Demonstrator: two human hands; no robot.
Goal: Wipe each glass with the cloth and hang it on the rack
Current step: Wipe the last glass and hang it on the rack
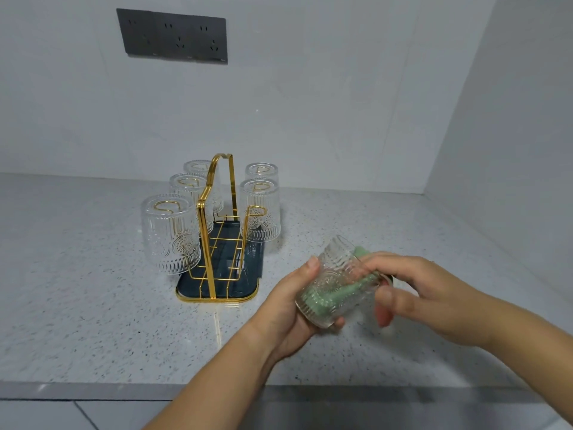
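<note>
My left hand (291,308) grips a clear patterned glass (333,283), tilted on its side above the counter. A green cloth (359,252) is stuffed inside the glass, and my right hand (415,293) pinches its end at the glass's mouth. The gold wire rack (214,218) stands on a dark tray (217,293) to the left. Several glasses hang upside down on its pegs: three on the left side, the nearest one (170,234) largest in view, and two on the right (260,209). The front right peg (255,212) carries no glass.
The speckled grey counter (93,305) runs to white walls behind and to the right. A dark socket panel (173,35) is on the back wall. The counter's front edge (93,389) lies below my forearms.
</note>
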